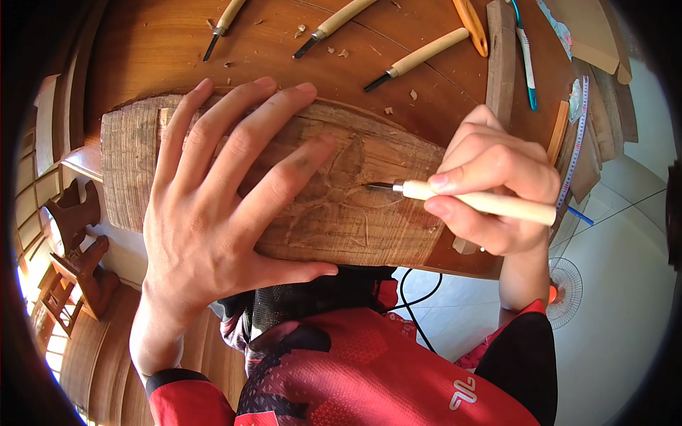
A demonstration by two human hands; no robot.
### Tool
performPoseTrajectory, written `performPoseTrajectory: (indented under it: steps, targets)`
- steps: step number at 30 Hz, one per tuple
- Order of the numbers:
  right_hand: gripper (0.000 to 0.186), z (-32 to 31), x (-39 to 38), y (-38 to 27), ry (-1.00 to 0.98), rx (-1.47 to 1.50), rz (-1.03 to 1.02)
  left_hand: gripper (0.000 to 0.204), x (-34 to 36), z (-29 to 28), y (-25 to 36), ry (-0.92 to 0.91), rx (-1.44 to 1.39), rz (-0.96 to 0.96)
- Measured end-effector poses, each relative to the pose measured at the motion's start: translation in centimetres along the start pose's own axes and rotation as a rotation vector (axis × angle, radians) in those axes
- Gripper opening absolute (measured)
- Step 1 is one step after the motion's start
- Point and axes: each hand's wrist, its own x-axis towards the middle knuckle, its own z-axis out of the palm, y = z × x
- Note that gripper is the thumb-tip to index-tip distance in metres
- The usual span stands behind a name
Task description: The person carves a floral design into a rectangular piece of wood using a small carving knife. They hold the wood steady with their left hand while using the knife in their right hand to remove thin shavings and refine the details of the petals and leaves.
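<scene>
**Two hands on the carving block**

The left hand [213,206] lies flat, fingers spread wide, pressing the rough brown wooden block [355,213] onto the round wooden table [163,50]. The right hand [490,188] has its fingers closed around a pale-handled carving gouge [469,200], tip in the carved pattern. A slip could drive the blade towards the left fingertips (they lie just beside it). The relief pattern is faint, partly covered.

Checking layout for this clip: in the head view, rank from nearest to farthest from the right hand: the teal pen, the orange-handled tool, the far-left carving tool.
From the right hand:
1. Teal pen, directly above.
2. Orange-handled tool, top, slightly left.
3. Far-left carving tool, top left.
</scene>
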Motion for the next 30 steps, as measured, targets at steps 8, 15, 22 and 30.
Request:
performPoseTrajectory:
  steps: [8, 15, 22, 30]
  targets:
    - [0.021, 0.9, -0.6, 1.3, 0.091, 0.03, -0.087, 0.102, 0.0, 0.0, -0.1, -0.003, 0.001, 0.009]
    - [0.022, -0.2, 0.5, 1.4, -0.016, 0.063, -0.112, 0.102, 0.0, 0.1, -0.2, 0.004, 0.014, 0.02]
    - [0.023, -0.1, 0.1, 1.4, -0.023, 0.078, -0.094, 0.102, 0.1, 0.0, -0.1, 0.0, 0.007, 0.024]
    - [0.023, -0.3, 0.8, 1.8, -0.053, 0.135, -0.066, 0.102, 0.1, 0.0, -0.2, 0.001, 0.012, 0.024]
